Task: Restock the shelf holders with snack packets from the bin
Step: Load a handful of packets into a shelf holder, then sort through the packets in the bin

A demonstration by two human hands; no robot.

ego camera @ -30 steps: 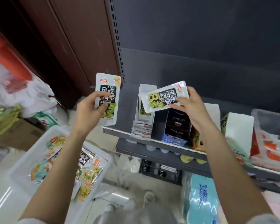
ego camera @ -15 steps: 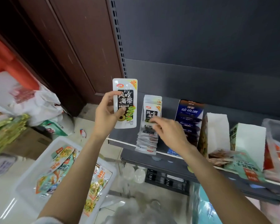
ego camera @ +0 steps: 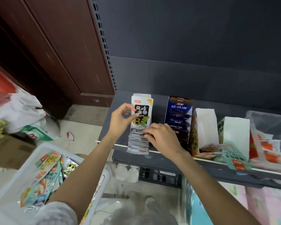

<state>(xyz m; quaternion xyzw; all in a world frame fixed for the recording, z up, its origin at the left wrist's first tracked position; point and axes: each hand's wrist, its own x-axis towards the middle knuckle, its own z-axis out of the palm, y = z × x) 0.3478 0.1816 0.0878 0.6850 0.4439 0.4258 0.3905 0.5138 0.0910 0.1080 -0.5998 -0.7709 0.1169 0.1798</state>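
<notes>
— Pinched between thumb and fingertips, the left hand (ego camera: 120,118) holds the seaweed packet (ego camera: 141,114) by its left edge, forearm reaching up from the bin (ego camera: 11,181).
— And its lie?
— Upright, long axis vertical, print facing out, at the back of the packet row (ego camera: 138,143) on the shelf (ego camera: 169,159).
— The right hand (ego camera: 162,137)?
— Palm down, fingers curled onto the row's top edges, pressing them.
</notes>
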